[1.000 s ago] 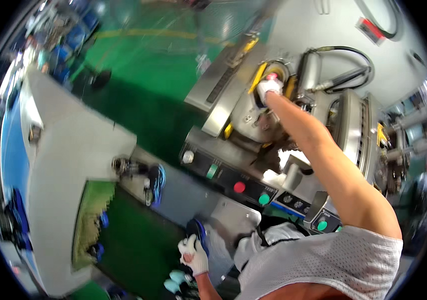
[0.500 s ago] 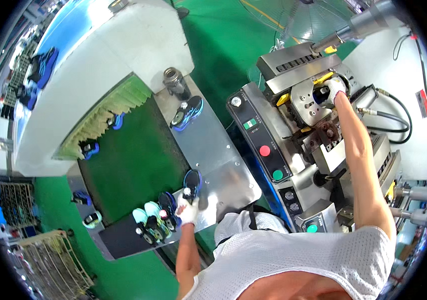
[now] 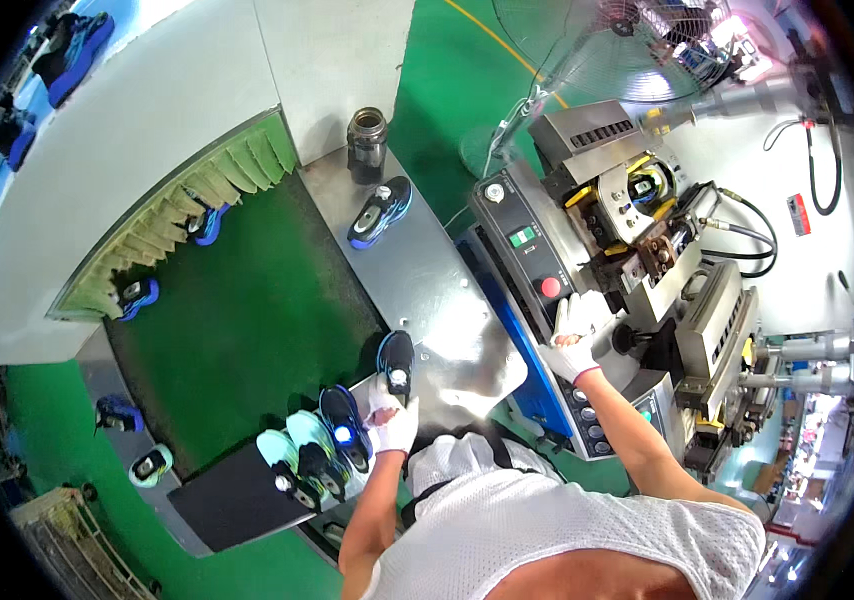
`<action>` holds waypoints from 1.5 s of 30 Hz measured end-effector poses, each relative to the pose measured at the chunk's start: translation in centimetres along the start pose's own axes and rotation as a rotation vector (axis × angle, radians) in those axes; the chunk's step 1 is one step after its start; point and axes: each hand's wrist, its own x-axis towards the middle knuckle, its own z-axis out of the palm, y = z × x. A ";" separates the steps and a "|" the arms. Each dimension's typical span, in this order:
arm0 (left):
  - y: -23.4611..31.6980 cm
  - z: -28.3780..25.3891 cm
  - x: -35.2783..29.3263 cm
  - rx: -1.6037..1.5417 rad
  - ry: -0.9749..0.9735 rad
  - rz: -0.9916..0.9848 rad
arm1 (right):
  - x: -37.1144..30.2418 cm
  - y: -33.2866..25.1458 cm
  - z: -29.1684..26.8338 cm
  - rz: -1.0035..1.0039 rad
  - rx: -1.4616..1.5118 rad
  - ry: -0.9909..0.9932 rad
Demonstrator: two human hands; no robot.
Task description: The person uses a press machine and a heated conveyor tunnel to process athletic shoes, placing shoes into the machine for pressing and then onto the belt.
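Observation:
My left hand (image 3: pixel 393 426), in a white glove, is closed round the heel end of a dark blue-and-black shoe (image 3: pixel 397 358) at the near edge of the conveyor. Right beside it stands another dark shoe with blue trim (image 3: pixel 344 416). Further left are two mint-and-black shoes (image 3: pixel 309 432). My gloved right hand (image 3: pixel 575 335) lies on the lower part of the machine's control panel (image 3: pixel 522 240), below the red button (image 3: pixel 550 288), fingers stretched out and holding nothing. Farther back, a dark shoe part (image 3: pixel 644 186) sits in the machine's clamp.
Another blue-black shoe (image 3: pixel 380 212) and a metal flask (image 3: pixel 367 140) stand on the steel side ledge (image 3: pixel 437 290). Two shoes lie by the green curtain flaps (image 3: pixel 177 205) of the conveyor tunnel. Hoses (image 3: pixel 747 240) and a fan (image 3: pixel 627 50) are beyond the machine.
My right hand has come out of the machine's clamp and back to the control panel. My left hand stays at the shoe's heel. The whole view has shifted slightly.

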 end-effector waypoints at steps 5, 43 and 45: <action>-0.9 -0.5 -0.1 -0.080 0.002 0.067 | 0.9 -12.2 -10.0 -0.205 0.608 0.065; 18.6 3.0 -14.6 0.295 -1.109 0.701 | -37.8 0.2 3.6 1.188 1.991 0.223; 21.0 4.7 -20.3 0.430 -1.201 0.672 | -42.1 1.9 1.9 1.244 2.001 0.499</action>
